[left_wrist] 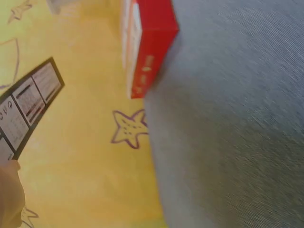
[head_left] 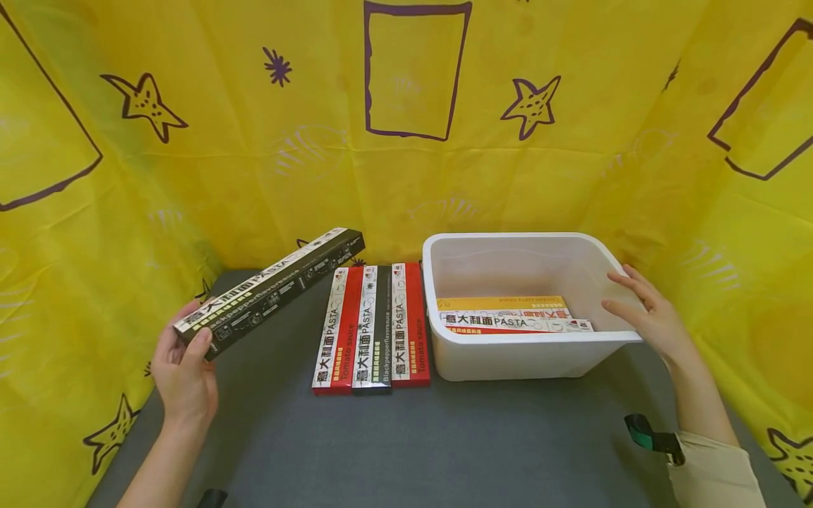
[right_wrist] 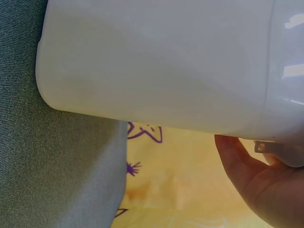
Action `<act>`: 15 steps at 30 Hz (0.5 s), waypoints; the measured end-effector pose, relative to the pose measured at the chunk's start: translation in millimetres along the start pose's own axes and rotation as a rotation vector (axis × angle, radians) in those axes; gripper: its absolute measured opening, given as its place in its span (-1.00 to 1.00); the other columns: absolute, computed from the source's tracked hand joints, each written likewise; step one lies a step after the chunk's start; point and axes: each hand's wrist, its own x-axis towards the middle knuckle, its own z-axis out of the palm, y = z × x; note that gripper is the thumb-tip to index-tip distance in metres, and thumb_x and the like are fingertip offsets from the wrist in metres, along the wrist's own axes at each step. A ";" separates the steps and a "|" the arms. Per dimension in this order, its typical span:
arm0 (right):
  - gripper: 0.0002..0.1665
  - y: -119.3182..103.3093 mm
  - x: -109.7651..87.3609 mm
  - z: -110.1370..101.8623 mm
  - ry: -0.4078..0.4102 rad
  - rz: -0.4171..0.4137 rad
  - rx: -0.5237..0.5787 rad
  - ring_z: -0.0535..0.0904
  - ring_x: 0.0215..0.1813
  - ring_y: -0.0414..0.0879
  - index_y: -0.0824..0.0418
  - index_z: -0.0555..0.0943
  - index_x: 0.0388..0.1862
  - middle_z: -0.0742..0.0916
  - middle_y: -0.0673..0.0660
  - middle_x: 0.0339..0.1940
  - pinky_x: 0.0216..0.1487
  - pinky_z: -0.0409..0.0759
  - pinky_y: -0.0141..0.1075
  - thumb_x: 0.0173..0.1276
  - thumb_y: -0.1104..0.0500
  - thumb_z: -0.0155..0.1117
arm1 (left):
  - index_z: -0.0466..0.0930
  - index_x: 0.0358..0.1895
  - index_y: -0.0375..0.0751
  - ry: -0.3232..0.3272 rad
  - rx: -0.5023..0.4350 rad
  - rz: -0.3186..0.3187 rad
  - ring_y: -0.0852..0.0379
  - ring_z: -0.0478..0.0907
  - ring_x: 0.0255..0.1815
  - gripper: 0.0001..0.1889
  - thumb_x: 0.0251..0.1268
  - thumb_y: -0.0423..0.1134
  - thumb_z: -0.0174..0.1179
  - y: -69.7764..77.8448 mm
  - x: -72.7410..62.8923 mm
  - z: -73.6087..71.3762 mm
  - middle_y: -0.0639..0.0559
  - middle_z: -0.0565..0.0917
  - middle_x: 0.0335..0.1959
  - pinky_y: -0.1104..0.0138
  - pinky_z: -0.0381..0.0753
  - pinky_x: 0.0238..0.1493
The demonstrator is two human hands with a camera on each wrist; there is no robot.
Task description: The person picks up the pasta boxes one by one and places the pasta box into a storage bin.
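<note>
My left hand [head_left: 187, 377] grips one end of a black pasta box [head_left: 273, 289], held up at a slant over the left side of the table. In the left wrist view, part of that black box [left_wrist: 33, 104] shows beside the edge of the hand [left_wrist: 10, 194]. My right hand [head_left: 648, 317] holds the right rim of a white plastic bin [head_left: 514, 360], with fingers reaching over its inside. From the right wrist, the bin's outer wall [right_wrist: 156, 61] fills much of the view, the hand [right_wrist: 256, 185] at its edge. Inside the bin lie a yellow pasta box [head_left: 502, 303] and red-and-white pasta boxes [head_left: 517, 322].
Left of the bin, a red pasta box [head_left: 334, 331], a black pasta box [head_left: 373, 331] and another red pasta box [head_left: 411, 328] lie side by side on the grey table [head_left: 406, 444]. A yellow patterned cloth [head_left: 254, 162] encloses the back and sides.
</note>
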 end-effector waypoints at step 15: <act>-0.26 1.0 -0.2 0.0 0.008 -0.006 0.000 -0.18 0.56 0.22 0.19 0.26 0.49 0.01 0.09 0.62 0.39 -0.21 0.33 0.41 0.02 0.21 | 0.48 0.09 -0.61 -0.242 -0.029 0.038 -0.09 0.59 -0.08 -0.54 0.06 -0.45 0.13 -8.0 3.4 44.5 -0.36 0.64 -0.02 0.30 0.65 -0.21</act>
